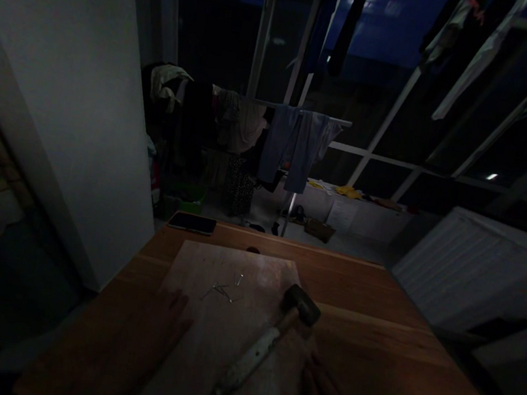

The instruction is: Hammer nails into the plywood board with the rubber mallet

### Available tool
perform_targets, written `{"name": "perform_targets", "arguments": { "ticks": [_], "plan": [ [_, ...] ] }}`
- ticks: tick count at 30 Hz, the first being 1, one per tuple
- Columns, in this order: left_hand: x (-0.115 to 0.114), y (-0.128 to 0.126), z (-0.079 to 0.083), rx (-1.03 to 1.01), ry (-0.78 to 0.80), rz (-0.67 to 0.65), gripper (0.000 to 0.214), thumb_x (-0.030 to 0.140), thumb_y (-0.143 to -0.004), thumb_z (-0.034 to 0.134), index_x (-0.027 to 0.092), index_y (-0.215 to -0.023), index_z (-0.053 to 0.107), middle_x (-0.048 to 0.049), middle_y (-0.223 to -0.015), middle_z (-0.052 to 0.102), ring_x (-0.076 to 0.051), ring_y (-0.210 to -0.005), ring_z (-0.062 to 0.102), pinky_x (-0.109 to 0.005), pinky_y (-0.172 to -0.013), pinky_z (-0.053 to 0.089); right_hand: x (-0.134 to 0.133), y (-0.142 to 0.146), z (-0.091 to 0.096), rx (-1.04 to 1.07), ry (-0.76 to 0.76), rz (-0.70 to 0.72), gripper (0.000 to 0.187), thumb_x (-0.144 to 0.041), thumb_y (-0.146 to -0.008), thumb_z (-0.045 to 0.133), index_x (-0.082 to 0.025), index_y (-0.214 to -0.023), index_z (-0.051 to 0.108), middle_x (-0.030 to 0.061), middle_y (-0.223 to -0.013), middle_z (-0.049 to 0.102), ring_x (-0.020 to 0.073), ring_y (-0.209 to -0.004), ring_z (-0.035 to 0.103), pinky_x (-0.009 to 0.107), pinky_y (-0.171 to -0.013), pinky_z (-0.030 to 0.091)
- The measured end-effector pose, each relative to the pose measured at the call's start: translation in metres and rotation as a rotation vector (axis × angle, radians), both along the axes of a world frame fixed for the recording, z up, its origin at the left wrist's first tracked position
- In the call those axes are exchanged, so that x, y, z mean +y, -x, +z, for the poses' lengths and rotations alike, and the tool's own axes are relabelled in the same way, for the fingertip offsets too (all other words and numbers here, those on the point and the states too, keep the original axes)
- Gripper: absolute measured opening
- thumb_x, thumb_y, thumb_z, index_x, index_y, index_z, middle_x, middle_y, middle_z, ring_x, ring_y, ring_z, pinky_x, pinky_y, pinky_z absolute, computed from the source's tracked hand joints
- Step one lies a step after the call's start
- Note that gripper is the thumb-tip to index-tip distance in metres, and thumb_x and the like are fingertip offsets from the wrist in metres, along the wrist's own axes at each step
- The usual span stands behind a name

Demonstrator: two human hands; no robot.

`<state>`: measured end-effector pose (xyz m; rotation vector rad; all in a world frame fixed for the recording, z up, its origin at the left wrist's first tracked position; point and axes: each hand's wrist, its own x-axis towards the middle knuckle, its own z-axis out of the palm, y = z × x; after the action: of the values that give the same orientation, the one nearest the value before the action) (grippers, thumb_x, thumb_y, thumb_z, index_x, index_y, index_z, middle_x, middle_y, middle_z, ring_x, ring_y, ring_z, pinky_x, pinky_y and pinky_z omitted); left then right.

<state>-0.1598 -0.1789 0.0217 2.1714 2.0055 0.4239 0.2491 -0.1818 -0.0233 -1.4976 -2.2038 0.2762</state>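
Observation:
A pale wooden board (205, 354) lies flat on the brown wooden table. On it rests a hammer (264, 344) with a dark head toward the far right and a light, worn-looking grip toward me. Several thin nails (220, 291) are scattered left of the hammer head. My left hand (169, 322) lies at the board's left edge, fingers stretched out and holding nothing. At the right edge, beside the hammer, my right hand (324, 391) rests with its fingers extended and nothing in it. The dim light blurs both hands' outlines.
A dark phone (193, 223) lies at the table's far left corner. A small dark round thing (253, 249) touches the board's far edge. Beyond the table (372, 332) stands a drying rack hung with clothes (296, 143), before dark windows. A white wall column (75, 97) rises at left.

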Motion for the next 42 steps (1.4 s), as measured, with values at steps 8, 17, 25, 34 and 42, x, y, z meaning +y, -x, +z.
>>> {"name": "perform_targets", "arguments": {
  "ticks": [8,17,25,34,42],
  "plan": [
    [0.047,-0.078,0.01,0.11,-0.093,-0.246,0.058,0.052,-0.1,0.05,0.021,-0.148,0.054,-0.0178,-0.159,0.046,-0.038,-0.148,0.039,-0.06,-0.12,0.029,0.002,-0.024,0.017,0.167,0.009,-0.35,0.054,-0.063,-0.097,0.043,-0.024,-0.116,0.075,0.0146,-0.118,0.079,0.0309,-0.1,0.078,0.036,-0.082,0.064],
    [0.109,-0.149,-0.014,-0.102,-0.024,-0.868,0.077,0.063,-0.1,0.045,0.014,-0.16,0.036,-0.0192,-0.166,0.033,-0.032,-0.156,0.026,-0.048,-0.128,0.021,0.038,0.029,0.06,0.287,0.323,-0.292,0.058,-0.059,-0.095,0.04,-0.022,-0.131,0.068,0.0128,-0.13,0.074,0.0331,-0.12,0.07,0.041,-0.1,0.053],
    [0.104,-0.17,-0.007,-0.499,0.094,-0.809,0.065,0.026,-0.095,0.054,0.018,-0.157,0.038,-0.0141,-0.165,0.037,-0.027,-0.151,0.038,-0.042,-0.124,0.035,0.048,0.018,0.039,0.717,0.25,-0.395,0.039,-0.054,-0.079,0.054,-0.025,-0.105,0.054,0.0046,-0.09,0.073,0.0263,-0.072,0.073,0.035,-0.063,0.055],
    [0.116,-0.204,-0.008,-0.581,0.023,-0.785,0.053,0.015,-0.085,0.056,0.019,-0.138,0.054,-0.0117,-0.142,0.059,-0.023,-0.131,0.056,-0.036,-0.114,0.045,0.058,0.0,0.048,0.461,0.028,-0.497,0.048,-0.044,-0.086,0.052,-0.019,-0.127,0.052,0.0147,-0.111,0.074,0.0316,-0.101,0.073,0.04,-0.087,0.055],
    [0.137,-0.213,0.033,0.04,-0.018,-0.768,0.015,0.028,-0.082,0.069,0.015,-0.089,0.073,-0.013,-0.113,0.066,-0.028,-0.102,0.065,-0.038,-0.093,0.053,0.062,0.005,0.042,0.14,0.233,-0.512,0.051,-0.026,-0.095,0.041,-0.011,-0.141,0.055,0.0187,-0.11,0.078,0.0305,-0.099,0.077,0.035,-0.083,0.055]
  ]
}}
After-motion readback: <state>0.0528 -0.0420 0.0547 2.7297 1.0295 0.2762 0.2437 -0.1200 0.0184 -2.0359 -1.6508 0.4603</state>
